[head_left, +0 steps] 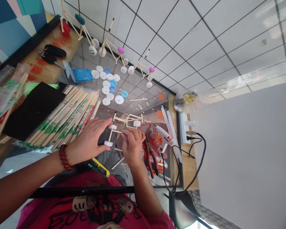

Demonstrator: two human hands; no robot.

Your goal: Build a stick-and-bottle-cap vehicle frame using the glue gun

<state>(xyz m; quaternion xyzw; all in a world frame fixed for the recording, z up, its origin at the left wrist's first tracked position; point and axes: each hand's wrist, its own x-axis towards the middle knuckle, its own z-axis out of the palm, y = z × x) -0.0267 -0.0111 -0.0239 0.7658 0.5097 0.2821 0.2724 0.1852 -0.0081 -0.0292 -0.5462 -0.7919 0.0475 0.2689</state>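
A small frame of wooden sticks with white bottle caps as wheels (124,125) lies on the glass table. My left hand (89,141), with a red bead bracelet at the wrist, has its fingers stretched over the two near caps, thumb by the lower one. My right hand (132,143) is closed in a pinch on a thin stick of the frame.
Packs of wrapped chopsticks (64,121) lie at left. Loose white and blue caps (109,86) and three finished stick models (114,51) stand behind. Red pliers (151,157), a white glue gun (164,136), a power strip (184,127) and yellow clippers (101,167) sit close by.
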